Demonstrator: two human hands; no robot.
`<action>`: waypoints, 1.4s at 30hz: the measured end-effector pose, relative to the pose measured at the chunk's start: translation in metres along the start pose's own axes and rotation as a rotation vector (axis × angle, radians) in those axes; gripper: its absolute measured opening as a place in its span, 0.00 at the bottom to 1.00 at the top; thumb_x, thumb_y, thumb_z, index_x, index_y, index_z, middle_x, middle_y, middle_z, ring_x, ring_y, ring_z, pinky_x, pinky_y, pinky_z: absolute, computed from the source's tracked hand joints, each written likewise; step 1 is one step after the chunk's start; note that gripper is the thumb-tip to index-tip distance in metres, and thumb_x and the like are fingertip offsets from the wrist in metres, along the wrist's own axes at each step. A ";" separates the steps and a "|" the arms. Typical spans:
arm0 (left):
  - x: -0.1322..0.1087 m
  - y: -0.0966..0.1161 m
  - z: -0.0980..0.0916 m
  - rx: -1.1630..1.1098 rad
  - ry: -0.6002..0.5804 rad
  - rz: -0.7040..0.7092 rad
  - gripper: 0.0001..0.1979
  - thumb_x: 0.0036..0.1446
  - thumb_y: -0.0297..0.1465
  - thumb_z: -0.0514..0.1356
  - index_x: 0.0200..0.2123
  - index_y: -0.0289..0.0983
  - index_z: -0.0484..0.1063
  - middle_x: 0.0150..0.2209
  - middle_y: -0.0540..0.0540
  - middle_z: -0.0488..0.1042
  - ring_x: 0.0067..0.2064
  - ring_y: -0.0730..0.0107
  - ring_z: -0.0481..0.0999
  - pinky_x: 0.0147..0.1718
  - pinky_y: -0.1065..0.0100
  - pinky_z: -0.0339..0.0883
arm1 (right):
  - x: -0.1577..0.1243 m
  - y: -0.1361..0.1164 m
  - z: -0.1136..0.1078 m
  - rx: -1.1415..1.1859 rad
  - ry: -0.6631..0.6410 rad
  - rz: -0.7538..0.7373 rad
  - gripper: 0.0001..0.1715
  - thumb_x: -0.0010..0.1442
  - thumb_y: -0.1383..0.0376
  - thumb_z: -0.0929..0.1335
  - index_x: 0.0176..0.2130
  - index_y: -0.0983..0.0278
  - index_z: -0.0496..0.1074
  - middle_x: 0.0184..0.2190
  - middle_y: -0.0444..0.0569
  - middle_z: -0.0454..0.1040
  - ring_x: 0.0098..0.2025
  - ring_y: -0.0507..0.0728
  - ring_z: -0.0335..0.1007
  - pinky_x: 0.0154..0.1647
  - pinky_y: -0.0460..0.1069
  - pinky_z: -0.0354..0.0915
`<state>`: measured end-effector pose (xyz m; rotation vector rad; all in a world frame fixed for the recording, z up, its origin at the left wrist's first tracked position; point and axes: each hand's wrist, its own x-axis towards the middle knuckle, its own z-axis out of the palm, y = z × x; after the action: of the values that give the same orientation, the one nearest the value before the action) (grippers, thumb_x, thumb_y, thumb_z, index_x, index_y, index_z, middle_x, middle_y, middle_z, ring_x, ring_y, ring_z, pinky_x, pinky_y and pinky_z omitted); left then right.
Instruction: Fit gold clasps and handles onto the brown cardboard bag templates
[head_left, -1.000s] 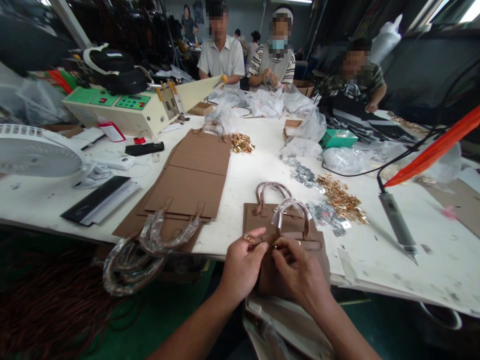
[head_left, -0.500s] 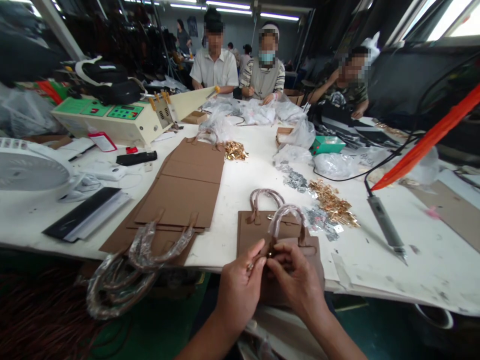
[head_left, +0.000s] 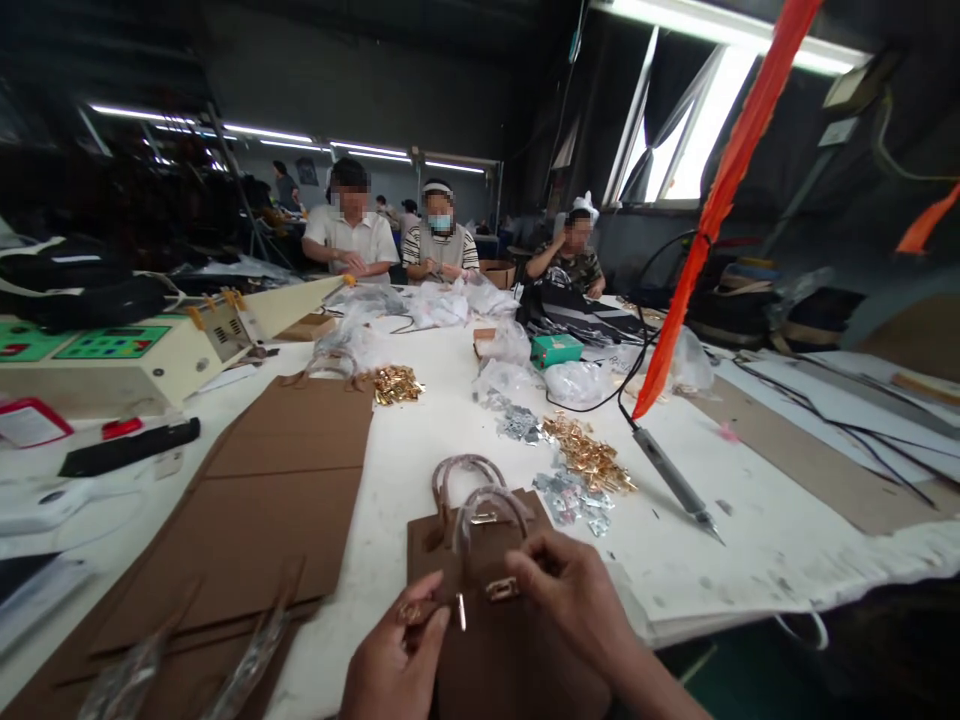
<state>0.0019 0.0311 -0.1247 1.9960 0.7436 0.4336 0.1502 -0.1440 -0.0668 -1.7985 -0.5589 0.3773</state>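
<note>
A brown handbag [head_left: 480, 655] stands upright at the table's front edge, its looped handles [head_left: 491, 497] wrapped in clear film. My left hand [head_left: 397, 650] is closed, pinching a brown strap with an upright gold metal end [head_left: 461, 612] at the bag's left side. On the bag's front is a slotted gold clasp [head_left: 502, 589]. My right hand [head_left: 574, 600] is closed at the right end of that clasp, thumb and fingers against it; part of the grip is hidden. A second gold fitting [head_left: 484, 518] shows behind the front handle.
Flat brown bag panels [head_left: 292, 500] are stacked to the left. Gold fittings [head_left: 589, 455] and silver plates [head_left: 574, 500] lie in piles beyond the bag. A corded pen-like tool [head_left: 675, 480] hangs at right under an orange strip [head_left: 697, 230]. Several people work across the table.
My view has turned right and up. My hands, earlier together at the front of the bag, are now apart, with the left drawn leftward and the gold clasp exposed between them.
</note>
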 end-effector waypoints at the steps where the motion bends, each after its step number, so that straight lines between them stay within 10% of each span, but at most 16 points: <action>1: 0.004 -0.003 -0.001 0.097 0.016 0.055 0.17 0.62 0.41 0.59 0.49 0.44 0.79 0.49 0.48 0.83 0.50 0.58 0.83 0.47 0.63 0.79 | 0.015 0.003 -0.014 -0.071 0.075 -0.037 0.23 0.62 0.48 0.70 0.27 0.63 0.72 0.19 0.43 0.71 0.24 0.54 0.69 0.25 0.46 0.60; 10: 0.012 0.007 -0.004 0.486 0.254 0.726 0.22 0.62 0.27 0.59 0.58 0.44 0.70 0.52 0.45 0.78 0.51 0.62 0.79 0.48 0.65 0.78 | 0.162 0.068 -0.115 -0.776 0.277 0.025 0.13 0.63 0.61 0.66 0.41 0.60 0.80 0.43 0.48 0.80 0.42 0.59 0.75 0.35 0.48 0.61; 21: 0.013 0.016 0.002 0.494 0.064 0.913 0.18 0.58 0.24 0.62 0.51 0.41 0.72 0.43 0.45 0.81 0.43 0.61 0.79 0.41 0.65 0.77 | 0.239 0.085 -0.093 -1.084 0.154 -0.054 0.16 0.67 0.63 0.64 0.46 0.58 0.80 0.49 0.55 0.76 0.53 0.62 0.68 0.46 0.51 0.59; 35: 0.007 0.072 0.018 0.307 -0.039 0.678 0.12 0.62 0.26 0.63 0.48 0.41 0.74 0.46 0.44 0.77 0.49 0.58 0.73 0.50 0.53 0.70 | 0.210 0.077 -0.117 -0.799 0.336 -0.134 0.19 0.65 0.53 0.66 0.49 0.58 0.79 0.41 0.49 0.81 0.39 0.59 0.74 0.35 0.49 0.59; 42: 0.012 0.078 0.025 0.422 -0.208 0.625 0.23 0.50 0.34 0.73 0.50 0.42 0.74 0.50 0.47 0.76 0.52 0.55 0.72 0.52 0.51 0.66 | 0.121 0.078 -0.103 -0.571 0.128 -0.124 0.20 0.64 0.50 0.66 0.43 0.60 0.79 0.30 0.45 0.80 0.30 0.57 0.74 0.32 0.48 0.64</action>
<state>0.0511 -0.0069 -0.0699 2.6201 0.0594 0.4388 0.3191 -0.1780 -0.1083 -2.2982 -0.7328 0.0091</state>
